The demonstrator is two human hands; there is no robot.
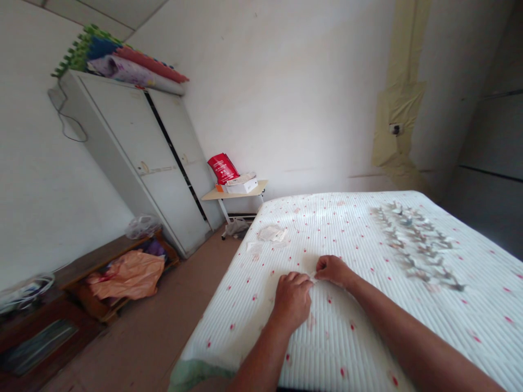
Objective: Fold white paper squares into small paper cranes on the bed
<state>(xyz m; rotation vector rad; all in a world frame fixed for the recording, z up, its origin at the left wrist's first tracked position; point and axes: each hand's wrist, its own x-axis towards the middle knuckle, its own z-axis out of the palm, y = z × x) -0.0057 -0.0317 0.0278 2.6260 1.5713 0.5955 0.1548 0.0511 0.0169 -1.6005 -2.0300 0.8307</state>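
Left hand (293,298) and right hand (332,269) pinch 1 small whitish piece (313,277) — over the bedcover (343,326).

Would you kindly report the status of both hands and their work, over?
Right hand pinching small pale piece; left hand curled beside it, grip hidden. Nothing seen in the way; greyish pieces grouped off to the right on bedspread.

Left hand (293,300) and right hand (333,269): both bare, over the white quilt (327,218). Wrists bare too. Left forearm (263,348), right forearm (408,326): bare to where view cuts them off near the quilt's close edge, widening away from wrists. Dark sliver (300,389) at that edge; clothing or not, can't tell.
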